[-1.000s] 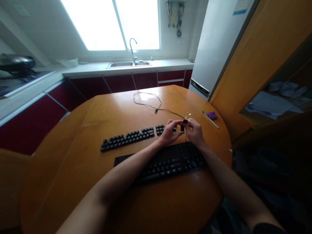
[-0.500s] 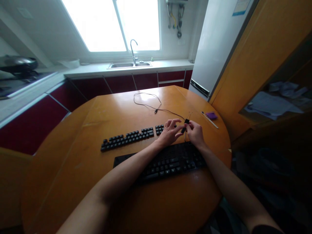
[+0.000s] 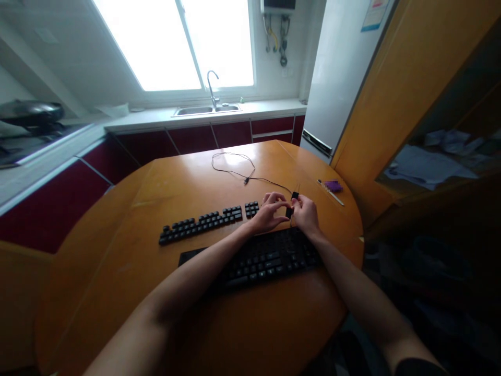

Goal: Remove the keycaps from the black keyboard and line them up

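In the head view, my right hand (image 3: 306,214) grips a small black keycap puller (image 3: 295,196) with thin wire prongs sticking out of its ends. My left hand (image 3: 269,213) reaches in from the left, its thumb and index finger closed around the puller's lower end. Whether a keycap sits between those fingertips is too small to tell. Both hands are above the far edge of a black keyboard (image 3: 270,261), partly covered by my left forearm. Beyond it, removed black keycaps (image 3: 201,223) stand in rows, the right end hidden by my left hand.
A thin black cable (image 3: 270,180) loops across the wooden table (image 3: 117,219), its plug (image 3: 246,180) lying near the middle. To the right are a white-handled brush (image 3: 332,194) and a purple object (image 3: 333,186), pixelated. A sink (image 3: 193,110) and a fridge (image 3: 332,78) stand beyond.
The view has shifted slightly, so everything sits a little further left. My left index finger and thumb have closed in on the puller's lower end. The right hand keeps its grip.
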`<action>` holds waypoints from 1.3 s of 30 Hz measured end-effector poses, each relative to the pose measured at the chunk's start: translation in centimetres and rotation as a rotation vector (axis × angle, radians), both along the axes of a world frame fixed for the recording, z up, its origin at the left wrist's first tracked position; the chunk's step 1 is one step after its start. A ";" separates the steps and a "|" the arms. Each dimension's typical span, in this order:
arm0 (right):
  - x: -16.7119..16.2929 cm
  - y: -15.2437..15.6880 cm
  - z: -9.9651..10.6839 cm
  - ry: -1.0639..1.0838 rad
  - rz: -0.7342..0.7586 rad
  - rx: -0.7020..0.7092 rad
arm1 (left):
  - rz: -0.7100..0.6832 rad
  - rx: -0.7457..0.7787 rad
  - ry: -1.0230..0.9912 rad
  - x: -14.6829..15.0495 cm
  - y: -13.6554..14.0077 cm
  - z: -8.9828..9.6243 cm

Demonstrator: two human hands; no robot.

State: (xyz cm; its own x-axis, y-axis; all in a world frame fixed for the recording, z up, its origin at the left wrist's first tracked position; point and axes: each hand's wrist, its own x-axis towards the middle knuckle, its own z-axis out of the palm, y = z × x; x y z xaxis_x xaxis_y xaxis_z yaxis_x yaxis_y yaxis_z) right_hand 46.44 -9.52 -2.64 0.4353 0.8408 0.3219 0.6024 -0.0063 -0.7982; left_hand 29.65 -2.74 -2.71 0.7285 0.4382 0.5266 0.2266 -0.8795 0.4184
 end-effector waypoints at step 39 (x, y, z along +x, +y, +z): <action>0.8 0.7 -0.8 0.243 0.060 0.109 | 0.407 0.075 0.264 1.1 1.5 -1.3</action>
